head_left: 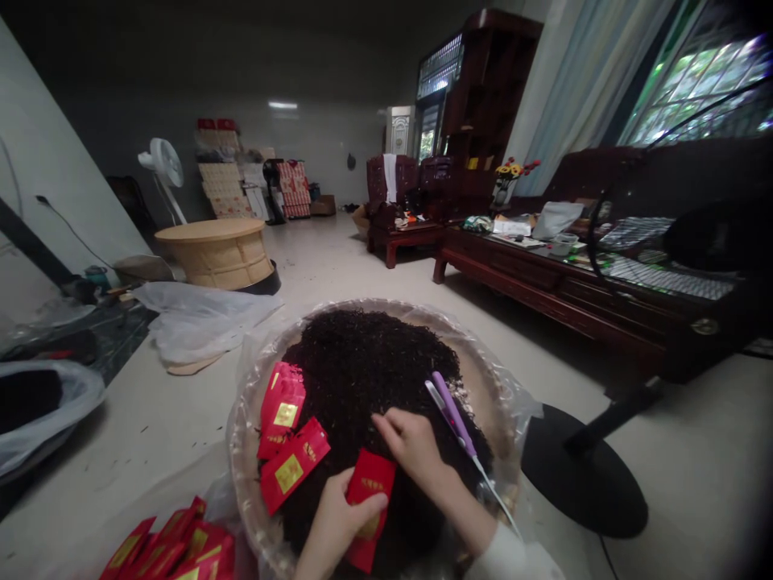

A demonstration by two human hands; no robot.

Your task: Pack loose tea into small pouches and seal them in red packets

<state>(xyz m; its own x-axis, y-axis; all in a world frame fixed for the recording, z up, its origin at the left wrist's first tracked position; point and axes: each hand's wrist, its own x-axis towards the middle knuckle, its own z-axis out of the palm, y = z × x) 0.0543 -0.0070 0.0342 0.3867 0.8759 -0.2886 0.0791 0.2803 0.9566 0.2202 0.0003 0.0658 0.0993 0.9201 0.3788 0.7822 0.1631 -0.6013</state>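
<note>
A wide round basket [237,435] lined with clear plastic holds a heap of dark, dried tea leaves [368,354]. My left hand [338,515] grips a red packet [369,491] with gold print, thumb across its front, above the near part of the heap. Just right of that packet, my right hand [411,443] reaches over the leaves with its fingers drawn together; what is between the fingertips is too small to make out. Several red packets [287,411] lie on the leaves at left. A purple hair straightener [452,409] with a white cord rests on the right side.
More red packets [175,548] are piled at lower left, outside the basket. A black fan base [585,475] stands close on the right. Beyond are a long dark wooden table [525,274], a round wooden drum-shaped stand [221,254] and crumpled plastic sheeting [202,318] on the floor.
</note>
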